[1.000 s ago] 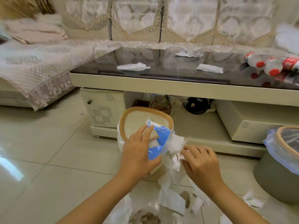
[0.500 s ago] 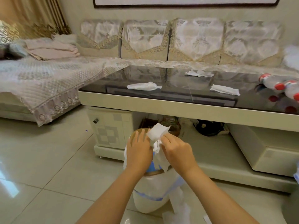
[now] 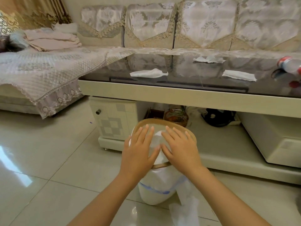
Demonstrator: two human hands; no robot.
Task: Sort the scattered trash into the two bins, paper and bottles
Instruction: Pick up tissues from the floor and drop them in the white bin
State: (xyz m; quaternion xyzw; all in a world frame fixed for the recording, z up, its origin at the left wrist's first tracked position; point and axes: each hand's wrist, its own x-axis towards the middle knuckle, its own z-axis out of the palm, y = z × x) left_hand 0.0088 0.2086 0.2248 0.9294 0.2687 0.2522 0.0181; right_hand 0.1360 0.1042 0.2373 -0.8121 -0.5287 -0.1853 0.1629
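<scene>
Glossy beige floor tiles point(image 3: 48, 160) fill the near ground, with plenty of open room left of the bin and a loose white paper piece point(image 3: 184, 212) lying at its base on the right. Both hands are held flat over the white bin point(image 3: 156, 191) with the wooden rim: the left hand point(image 3: 138, 154) and right hand point(image 3: 180, 149) are palm-down, fingers straight and slightly spread, thumbs nearly touching, nothing pinched. White paper point(image 3: 158, 142) is seen between them inside the bin mouth. Just behind, the coffee table point(image 3: 162, 93) has a cream front edge and a dark glass top, where three tissues are left: one point(image 3: 149, 73) near the front left, one point(image 3: 238, 75) further right, one point(image 3: 209, 59) toward the back. A bottle point(image 3: 289, 64) with a red label is cut off at the right edge; its writing can't be read. Farthest back, a lace-covered sofa point(image 3: 162, 30) is seen.
</scene>
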